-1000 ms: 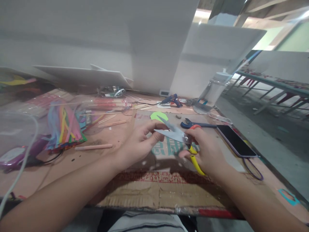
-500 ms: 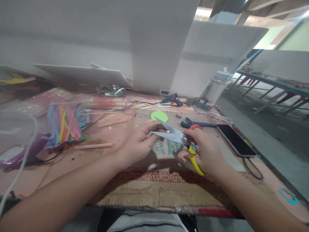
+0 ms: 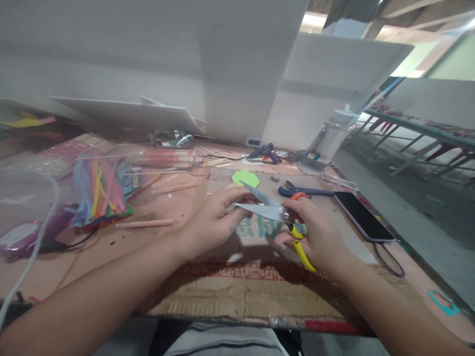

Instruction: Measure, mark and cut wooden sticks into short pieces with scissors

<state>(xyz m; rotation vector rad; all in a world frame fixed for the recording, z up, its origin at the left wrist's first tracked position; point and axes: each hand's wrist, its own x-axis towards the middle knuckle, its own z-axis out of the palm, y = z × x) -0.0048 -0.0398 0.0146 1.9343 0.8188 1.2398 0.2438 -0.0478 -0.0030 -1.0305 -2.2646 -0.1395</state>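
Note:
My right hand (image 3: 317, 227) grips a pair of scissors (image 3: 272, 211) by its yellow and orange handles. The blades are spread apart and point left, toward my left hand (image 3: 220, 215). The fingers of my left hand are pinched together beside the blades; a small pale bit shows near the fingertips, too small to name. Just beyond the blades lies a bright green paper octagon (image 3: 243, 178) on a cardboard sheet (image 3: 218, 247) with green printed characters.
To the right are a phone (image 3: 363, 215), a blue-handled tool (image 3: 306, 191) and a clear water bottle (image 3: 324, 143). A glue gun (image 3: 265, 152) lies at the back. Colourful pipe cleaners (image 3: 100, 190) and a purple device (image 3: 37, 232) are at the left.
Hardly anything differs. The scissors and both hands have shifted very slightly; the blades stay spread.

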